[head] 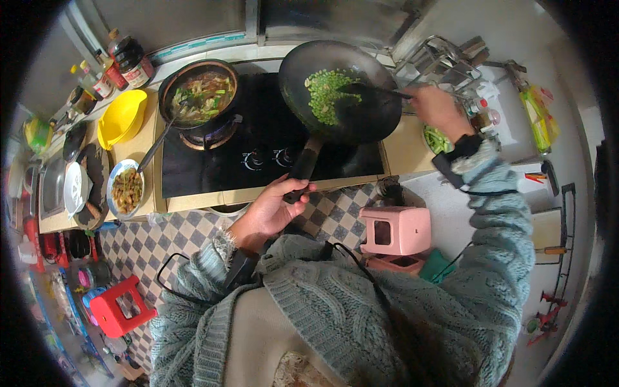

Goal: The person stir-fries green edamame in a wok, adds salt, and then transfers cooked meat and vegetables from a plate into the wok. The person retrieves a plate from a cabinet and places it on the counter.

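Observation:
My left hand (273,208) grips the black handle (305,164) of a dark wok (300,92) over the right side of the stove. Chopped green vegetable pieces (325,99) lie in the wok, bunched left of its middle. In my right hand (435,107) is a black spatula (382,91), its blade down among the green pieces. On the left burner, a dark pot (163,104) of soupy food with green pieces stands over a visible flame. A ladle (158,145) leans in that pot, its handle reaching toward a plate of cooked food (126,188).
A yellow plastic basket (122,118), sauce bottles (130,60) and a white bowl (75,188) stand left of the stove. Right of the wok are a metal rack (442,58) and a bowl of cut greens (436,139). Pink stools (401,230) and a red stool (118,307) stand below.

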`<state>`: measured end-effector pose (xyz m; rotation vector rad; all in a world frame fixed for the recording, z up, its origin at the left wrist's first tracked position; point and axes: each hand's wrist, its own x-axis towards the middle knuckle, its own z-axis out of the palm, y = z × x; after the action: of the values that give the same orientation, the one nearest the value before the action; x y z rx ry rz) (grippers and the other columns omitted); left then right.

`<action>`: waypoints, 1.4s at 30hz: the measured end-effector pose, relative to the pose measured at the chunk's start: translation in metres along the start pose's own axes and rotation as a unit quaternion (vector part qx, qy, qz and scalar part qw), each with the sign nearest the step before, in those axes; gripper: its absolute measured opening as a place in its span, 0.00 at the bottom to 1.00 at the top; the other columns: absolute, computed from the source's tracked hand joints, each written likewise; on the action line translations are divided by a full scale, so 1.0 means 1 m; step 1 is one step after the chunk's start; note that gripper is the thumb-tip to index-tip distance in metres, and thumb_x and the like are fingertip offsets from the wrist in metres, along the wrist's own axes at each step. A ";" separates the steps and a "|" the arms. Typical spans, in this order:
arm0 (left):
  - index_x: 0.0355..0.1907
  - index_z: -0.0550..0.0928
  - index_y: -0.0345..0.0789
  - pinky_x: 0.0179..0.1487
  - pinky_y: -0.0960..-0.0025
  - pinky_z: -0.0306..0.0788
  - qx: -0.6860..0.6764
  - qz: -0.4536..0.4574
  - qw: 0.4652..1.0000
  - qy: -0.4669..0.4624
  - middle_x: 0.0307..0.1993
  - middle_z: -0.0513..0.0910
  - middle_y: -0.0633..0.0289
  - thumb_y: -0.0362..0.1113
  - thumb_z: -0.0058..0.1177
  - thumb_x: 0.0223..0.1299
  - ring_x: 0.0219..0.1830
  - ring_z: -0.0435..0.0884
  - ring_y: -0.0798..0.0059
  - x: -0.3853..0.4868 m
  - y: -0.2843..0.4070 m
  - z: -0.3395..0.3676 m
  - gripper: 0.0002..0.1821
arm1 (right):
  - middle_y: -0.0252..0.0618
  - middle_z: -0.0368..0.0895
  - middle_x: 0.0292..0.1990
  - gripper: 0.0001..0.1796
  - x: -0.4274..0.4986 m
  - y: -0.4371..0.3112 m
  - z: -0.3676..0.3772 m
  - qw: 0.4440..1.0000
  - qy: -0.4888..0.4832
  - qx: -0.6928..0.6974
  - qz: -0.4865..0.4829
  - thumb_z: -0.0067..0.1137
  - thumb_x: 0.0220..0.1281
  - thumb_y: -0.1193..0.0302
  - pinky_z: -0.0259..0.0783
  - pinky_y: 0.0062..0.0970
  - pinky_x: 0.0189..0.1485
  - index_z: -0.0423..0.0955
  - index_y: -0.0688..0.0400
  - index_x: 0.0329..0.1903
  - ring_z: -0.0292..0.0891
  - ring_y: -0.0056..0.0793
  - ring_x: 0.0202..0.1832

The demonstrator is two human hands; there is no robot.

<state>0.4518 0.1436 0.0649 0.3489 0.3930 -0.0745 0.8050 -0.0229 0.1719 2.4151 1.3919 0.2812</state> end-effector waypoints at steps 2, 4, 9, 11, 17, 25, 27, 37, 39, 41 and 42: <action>0.40 0.71 0.34 0.29 0.80 0.71 0.017 -0.010 1.000 0.013 0.36 0.79 0.59 0.30 0.53 0.57 0.29 0.75 0.79 -0.002 0.001 -0.001 0.09 | 0.51 0.79 0.27 0.15 0.008 0.030 -0.017 0.997 -0.057 0.051 0.023 0.48 0.53 0.69 0.73 0.35 0.34 0.78 0.59 0.41 0.78 0.39 0.30; 0.41 0.71 0.35 0.28 0.80 0.70 0.016 -0.011 1.000 0.000 0.36 0.79 0.59 0.30 0.53 0.57 0.28 0.74 0.79 -0.003 0.001 -0.002 0.10 | 0.48 0.79 0.24 0.13 0.025 0.053 -0.032 0.982 -0.149 0.111 0.039 0.47 0.54 0.68 0.71 0.32 0.27 0.78 0.62 0.32 0.77 0.33 0.24; 0.40 0.71 0.35 0.27 0.80 0.68 -0.007 -0.025 0.999 -0.032 0.35 0.78 0.59 0.31 0.52 0.58 0.28 0.74 0.80 -0.006 0.008 -0.009 0.09 | 0.33 0.72 0.14 0.17 0.075 0.055 -0.031 0.922 -0.319 0.171 0.139 0.47 0.57 0.65 0.60 0.25 0.13 0.72 0.61 0.18 0.65 0.20 0.11; 0.41 0.70 0.35 0.27 0.81 0.68 -0.018 -0.017 0.999 -0.043 0.35 0.78 0.59 0.31 0.52 0.58 0.28 0.73 0.80 -0.007 0.010 -0.011 0.10 | 0.31 0.72 0.14 0.17 0.097 0.034 -0.015 0.860 -0.329 0.295 0.255 0.49 0.58 0.62 0.57 0.21 0.12 0.70 0.59 0.18 0.61 0.17 0.10; 0.41 0.70 0.35 0.28 0.81 0.69 0.006 -0.002 1.000 -0.029 0.35 0.77 0.60 0.33 0.53 0.59 0.27 0.73 0.81 -0.005 0.011 -0.015 0.10 | 0.39 0.73 0.17 0.10 0.152 -0.008 -0.013 0.892 -0.188 0.406 0.072 0.50 0.57 0.69 0.63 0.28 0.18 0.74 0.61 0.25 0.69 0.26 0.15; 0.40 0.71 0.35 0.24 0.81 0.67 -0.047 -0.011 0.999 -0.002 0.34 0.79 0.59 0.37 0.52 0.61 0.26 0.74 0.79 -0.010 0.002 -0.016 0.10 | 0.52 0.72 0.33 0.24 -0.001 -0.088 -0.001 0.981 0.068 0.130 -0.130 0.47 0.57 0.76 0.72 0.42 0.38 0.70 0.46 0.57 0.75 0.50 0.37; 0.37 0.71 0.37 0.27 0.80 0.71 -0.073 -0.033 0.997 -0.022 0.32 0.79 0.59 0.38 0.53 0.60 0.27 0.76 0.79 -0.011 0.003 -0.019 0.09 | 0.50 0.71 0.30 0.26 -0.042 -0.093 -0.010 0.990 0.061 0.058 -0.111 0.46 0.55 0.78 0.73 0.41 0.35 0.68 0.46 0.58 0.76 0.49 0.33; 0.37 0.72 0.37 0.27 0.80 0.71 -0.080 -0.021 0.996 -0.011 0.32 0.78 0.59 0.38 0.51 0.61 0.27 0.76 0.78 -0.010 0.002 -0.026 0.08 | 0.50 0.77 0.30 0.25 -0.107 -0.118 -0.077 0.994 -0.081 0.071 -0.001 0.49 0.52 0.77 0.72 0.43 0.35 0.70 0.50 0.56 0.76 0.49 0.32; 0.37 0.72 0.37 0.27 0.80 0.71 -0.093 -0.018 0.995 -0.028 0.32 0.78 0.59 0.37 0.51 0.62 0.28 0.75 0.78 -0.013 0.003 -0.026 0.07 | 0.51 0.77 0.30 0.23 -0.080 -0.138 -0.041 0.997 -0.054 0.062 0.016 0.49 0.53 0.76 0.72 0.44 0.36 0.71 0.52 0.54 0.75 0.50 0.33; 0.41 0.71 0.33 0.27 0.81 0.71 -0.086 -0.019 0.996 -0.028 0.34 0.78 0.58 0.39 0.51 0.62 0.28 0.75 0.78 -0.018 0.003 -0.027 0.12 | 0.52 0.77 0.30 0.23 -0.050 -0.140 -0.005 0.998 0.003 0.059 0.027 0.48 0.53 0.77 0.72 0.44 0.36 0.71 0.54 0.54 0.76 0.51 0.32; 0.43 0.70 0.31 0.27 0.81 0.71 -0.084 -0.022 0.996 -0.028 0.35 0.78 0.57 0.39 0.50 0.62 0.28 0.75 0.78 -0.020 0.002 -0.027 0.14 | 0.53 0.77 0.30 0.23 -0.039 -0.132 0.007 0.997 0.018 0.066 0.037 0.48 0.52 0.77 0.73 0.43 0.36 0.70 0.55 0.54 0.76 0.52 0.32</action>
<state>0.4244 0.1548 0.0501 0.1715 0.3489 -0.0926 0.6823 0.0033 0.1142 2.5843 1.3788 0.2582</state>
